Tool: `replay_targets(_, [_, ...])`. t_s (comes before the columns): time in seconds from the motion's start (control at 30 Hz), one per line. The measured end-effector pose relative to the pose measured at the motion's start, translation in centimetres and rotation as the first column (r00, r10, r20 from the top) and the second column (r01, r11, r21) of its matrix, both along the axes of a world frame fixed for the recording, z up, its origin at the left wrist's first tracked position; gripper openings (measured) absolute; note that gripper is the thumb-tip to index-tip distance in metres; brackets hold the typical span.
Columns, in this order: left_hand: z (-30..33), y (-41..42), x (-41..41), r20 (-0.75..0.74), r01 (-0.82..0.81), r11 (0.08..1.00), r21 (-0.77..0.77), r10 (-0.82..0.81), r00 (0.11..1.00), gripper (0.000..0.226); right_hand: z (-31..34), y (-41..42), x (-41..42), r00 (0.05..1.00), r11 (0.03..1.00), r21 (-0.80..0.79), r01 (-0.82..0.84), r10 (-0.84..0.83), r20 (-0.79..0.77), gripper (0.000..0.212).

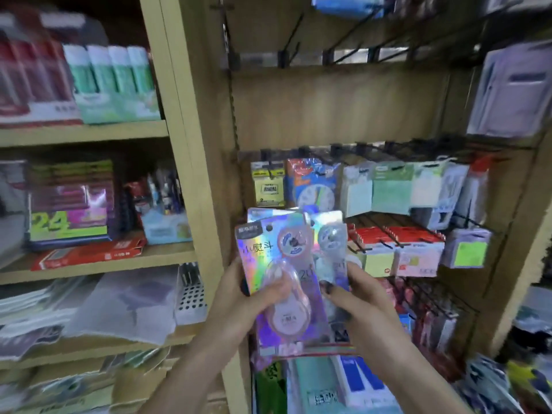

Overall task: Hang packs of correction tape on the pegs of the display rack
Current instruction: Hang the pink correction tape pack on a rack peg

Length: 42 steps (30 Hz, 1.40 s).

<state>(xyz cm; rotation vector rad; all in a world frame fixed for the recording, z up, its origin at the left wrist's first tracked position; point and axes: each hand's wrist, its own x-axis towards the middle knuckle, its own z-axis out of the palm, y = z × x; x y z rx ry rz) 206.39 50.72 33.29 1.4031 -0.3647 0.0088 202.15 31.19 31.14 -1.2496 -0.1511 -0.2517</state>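
Observation:
I hold a fan of shiny holographic correction tape packs (277, 264) low in front of the display rack. My left hand (239, 303) grips the front pack, thumb across its clear pink blister. My right hand (355, 297) pinches the pack behind it (330, 243) at its lower right edge. Each card has a round hang hole near the top. Above, a row of black pegs (343, 52) sticks out bare from the wooden back panel. A lower row of pegs (358, 150) carries sticky notes and other packs.
Hanging sticky-note packs (391, 186) and red-topped packs (397, 237) fill the rack behind my hands. A wooden upright (191, 144) divides the rack from shelves on the left with boxed stationery (68, 204). Stock lies piled below (328, 383).

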Motion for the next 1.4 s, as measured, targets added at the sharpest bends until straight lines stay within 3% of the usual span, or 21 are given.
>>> replay_targets(0.13, [4.9,-0.8,2.0,0.134,-0.087,0.996,-0.002,0.087,0.987,0.083,4.9,-1.5,3.5,0.99,0.995,0.018,-0.101,0.099,0.101,0.043])
replay_targets(0.23, [8.2,-0.6,3.0,0.211,-0.104,0.995,0.009,0.1,0.972,0.066,7.6,-1.5,6.0,0.982,0.986,0.058,-0.155,0.148,0.116,0.078])
replay_targets(0.27, [9.1,-0.4,3.4,0.229,-0.104,0.995,0.006,0.099,0.968,0.057,8.5,-1.3,6.6,0.978,0.983,0.061,-0.172,0.164,0.128,0.078])
replay_targets(0.37, [11.6,0.3,4.2,0.284,-0.104,0.994,-0.025,0.107,0.953,0.047,11.4,-0.6,8.4,0.955,0.977,0.002,-0.214,0.209,0.21,0.049])
replay_targets(0.5, [14.4,1.4,5.8,0.336,-0.116,0.991,-0.062,0.131,0.933,0.035,15.2,0.5,10.2,0.918,0.959,-0.057,-0.277,0.282,0.28,0.05])
replay_targets(0.7, [16.6,2.4,8.0,0.27,-0.092,0.991,-0.097,0.115,0.956,0.017,18.9,1.6,13.0,0.913,0.954,-0.126,-0.272,0.297,0.28,0.049])
replay_targets(0.97, [19.0,2.8,9.8,0.237,-0.092,0.992,-0.088,0.111,0.965,0.048,22.0,2.3,15.6,0.925,0.955,-0.192,-0.226,0.272,0.264,0.044])
replay_targets(1.33, [19.6,3.5,9.1,0.273,-0.129,0.992,-0.017,0.128,0.953,0.047,22.8,3.3,16.2,0.918,0.941,-0.236,-0.243,0.302,0.256,0.045])
replay_targets(1.4, [19.8,3.5,9.0,0.265,-0.137,0.99,0.005,0.131,0.955,0.038,22.8,3.3,16.2,0.915,0.936,-0.245,-0.255,0.315,0.251,0.045])
